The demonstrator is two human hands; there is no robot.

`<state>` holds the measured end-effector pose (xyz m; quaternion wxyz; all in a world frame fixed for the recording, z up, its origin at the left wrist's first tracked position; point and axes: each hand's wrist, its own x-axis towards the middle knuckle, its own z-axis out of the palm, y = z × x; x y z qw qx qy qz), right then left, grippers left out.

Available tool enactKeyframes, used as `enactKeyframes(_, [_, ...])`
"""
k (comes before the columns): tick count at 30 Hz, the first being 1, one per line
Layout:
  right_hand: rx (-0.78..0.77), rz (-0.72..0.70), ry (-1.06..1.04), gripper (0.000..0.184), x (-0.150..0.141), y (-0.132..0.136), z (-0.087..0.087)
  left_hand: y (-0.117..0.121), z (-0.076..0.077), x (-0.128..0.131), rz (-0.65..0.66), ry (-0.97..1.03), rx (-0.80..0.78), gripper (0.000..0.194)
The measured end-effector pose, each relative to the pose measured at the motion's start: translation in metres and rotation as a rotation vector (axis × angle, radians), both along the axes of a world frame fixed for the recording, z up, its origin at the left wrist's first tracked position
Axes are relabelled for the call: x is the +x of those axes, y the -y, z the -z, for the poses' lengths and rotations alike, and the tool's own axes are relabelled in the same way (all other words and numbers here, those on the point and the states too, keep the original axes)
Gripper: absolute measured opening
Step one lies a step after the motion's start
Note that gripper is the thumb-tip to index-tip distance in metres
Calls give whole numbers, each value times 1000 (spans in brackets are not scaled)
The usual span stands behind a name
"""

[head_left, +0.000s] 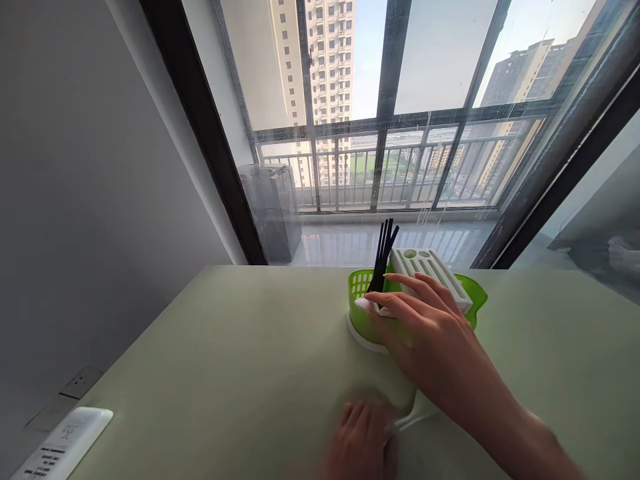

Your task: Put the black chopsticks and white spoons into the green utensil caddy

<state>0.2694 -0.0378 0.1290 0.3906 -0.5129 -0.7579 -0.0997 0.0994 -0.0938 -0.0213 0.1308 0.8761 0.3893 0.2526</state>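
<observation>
My right hand (pixel 430 327) reaches over the green basket (pixel 359 283) of a utensil holder. Its index finger and thumb close on a small white piece (pixel 365 304), perhaps a spoon's end; its lower part is hidden. Its other fingers stretch over the holder. Black chopsticks (pixel 383 257) lean upright in the basket behind the fingertips. Lower down, my left hand (pixel 361 440) is blurred, with curled fingers close to the tabletop. Beside it, a slim white utensil (pixel 417 415) like a spoon runs under my right forearm; the left fingers appear to grip its end.
A white slotted block (pixel 430 267) forms the holder's back, with a green side tray (pixel 473 300) at its right. The holder stands on the pale green table (pixel 240 347). A white power strip (pixel 70 443) lies at the lower left. Beyond the table is a glass window.
</observation>
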Motion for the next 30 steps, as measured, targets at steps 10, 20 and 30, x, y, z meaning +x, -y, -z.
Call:
enactKeyframes(10, [35,-32,-48,17,3,-2,-3,-4,-23,-2,8,251,113,32])
enactKeyframes(20, [44,-149,-146,13,6,9,-22,8,-23,-3,-52,556,33,22])
enactKeyframes(30, [-225,-289,-142,10,7,21,-29,20,-17,9,-286,888,-158,24])
